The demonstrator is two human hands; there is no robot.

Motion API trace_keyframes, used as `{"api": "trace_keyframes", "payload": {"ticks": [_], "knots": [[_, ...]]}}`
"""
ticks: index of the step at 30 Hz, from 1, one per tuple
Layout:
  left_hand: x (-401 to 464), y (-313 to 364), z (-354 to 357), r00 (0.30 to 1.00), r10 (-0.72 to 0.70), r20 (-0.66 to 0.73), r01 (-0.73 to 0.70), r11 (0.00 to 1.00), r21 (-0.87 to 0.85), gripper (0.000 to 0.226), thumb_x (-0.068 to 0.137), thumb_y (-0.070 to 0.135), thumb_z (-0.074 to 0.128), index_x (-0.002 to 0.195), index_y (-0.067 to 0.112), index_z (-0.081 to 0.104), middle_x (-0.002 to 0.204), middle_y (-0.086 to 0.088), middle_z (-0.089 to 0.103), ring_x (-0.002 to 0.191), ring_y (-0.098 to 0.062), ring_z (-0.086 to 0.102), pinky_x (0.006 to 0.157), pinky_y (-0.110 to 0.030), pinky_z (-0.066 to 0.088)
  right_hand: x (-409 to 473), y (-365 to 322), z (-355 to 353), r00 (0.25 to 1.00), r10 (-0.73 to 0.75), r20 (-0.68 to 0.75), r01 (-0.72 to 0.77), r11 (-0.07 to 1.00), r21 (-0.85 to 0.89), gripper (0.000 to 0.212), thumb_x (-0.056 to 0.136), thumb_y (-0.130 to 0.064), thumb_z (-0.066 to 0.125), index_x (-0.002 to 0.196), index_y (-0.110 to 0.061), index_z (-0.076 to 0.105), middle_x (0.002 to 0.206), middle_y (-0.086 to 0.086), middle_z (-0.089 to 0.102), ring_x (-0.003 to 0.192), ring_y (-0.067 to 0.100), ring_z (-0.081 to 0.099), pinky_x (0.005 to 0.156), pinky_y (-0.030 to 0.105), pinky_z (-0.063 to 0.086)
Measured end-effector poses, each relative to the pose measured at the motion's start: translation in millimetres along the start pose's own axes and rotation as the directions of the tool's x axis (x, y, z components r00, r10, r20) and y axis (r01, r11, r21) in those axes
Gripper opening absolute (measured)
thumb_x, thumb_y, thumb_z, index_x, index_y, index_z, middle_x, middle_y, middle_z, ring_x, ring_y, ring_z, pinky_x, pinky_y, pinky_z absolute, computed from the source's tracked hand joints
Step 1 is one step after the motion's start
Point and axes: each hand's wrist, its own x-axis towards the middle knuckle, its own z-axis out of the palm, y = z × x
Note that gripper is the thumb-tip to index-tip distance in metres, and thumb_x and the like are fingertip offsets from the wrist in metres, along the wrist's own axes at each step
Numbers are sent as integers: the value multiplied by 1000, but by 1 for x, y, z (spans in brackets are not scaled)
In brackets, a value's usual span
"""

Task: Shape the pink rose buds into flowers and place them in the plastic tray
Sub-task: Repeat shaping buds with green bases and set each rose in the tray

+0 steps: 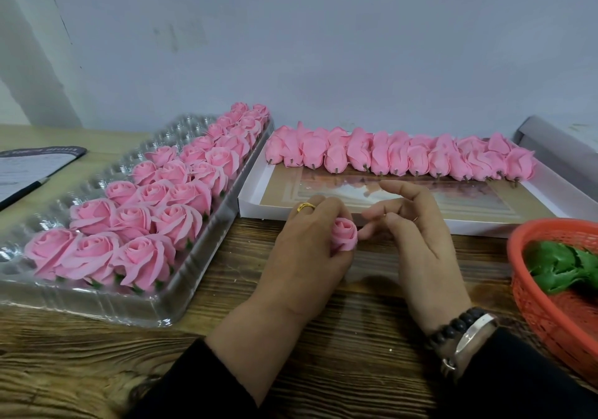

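Now my left hand [302, 244] grips a pink rose bud [344, 233], right hand [417, 237] loose-fingered beside it, grained wooden worktop [291, 350], pale grey wall [323, 46] behind.

i held one pink rose bud [344, 234] upright in my left hand [307, 244], petals still tight. unshaped buds [398, 156] lay in a row on their sides, stubs toward me. finished roses [145, 205] sat open-faced in three rows along the clear plastic tray's [106, 305] right side.
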Motion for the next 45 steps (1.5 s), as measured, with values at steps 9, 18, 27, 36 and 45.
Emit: {"api": "trace_keyframes", "payload": {"ticks": [9, 18, 27, 36, 45], "knots": [[16, 13, -49, 983, -114, -145, 75, 965, -251, 20, 74, 6, 73, 80, 17, 57, 76, 4, 59, 66, 0, 55, 58, -10, 46, -1, 3, 0, 991, 68, 119, -48, 985, -165, 24, 93, -6, 45, 105, -25, 52, 80, -1, 59, 61, 16, 59, 64, 19, 47], [103, -42, -157, 946, -152, -286, 168, 985, 32, 30, 71, 1, 72, 70, 24, 53, 46, 25, 58, 42, 7, 52, 37, -5, 32, -3, 4, 1, 919, 220, 326, -89, 924, -371, 20, 89, -20, 53, 102, -35, 53, 81, -7, 59, 68, 5, 59, 68, 17, 47], [130, -134, -154, 865, -420, -273, 484, 844, 234, 24, 71, -7, 70, 85, 6, 56, 63, -3, 48, 41, -9, 53, 34, -5, 34, -3, 6, 0, 922, 229, 313, -94, 914, -394, 23, 86, -11, 59, 98, -30, 56, 84, -10, 60, 70, 16, 57, 71, 32, 46], [128, -168, -132, 835, -496, -239, 550, 741, 385, 25, 75, 0, 71, 96, -4, 61, 98, -25, 60, 93, -38, 56, 77, -36, 40, -2, 6, -1, 909, 259, 326, -112, 906, -408, 29, 85, -10, 63, 95, -37, 58, 87, -12, 59, 67, 5, 54, 66, 25, 44], [128, -179, -127, 843, -502, -196, 530, 710, 463, 9, 78, -8, 59, 83, -2, 62, 93, -25, 63, 93, -37, 56, 73, -31, 36, -3, 3, -4, 903, 260, 342, -97, 899, -426, 27, 84, -10, 63, 96, -34, 58, 86, -14, 58, 72, 5, 55, 66, 16, 43]]}}
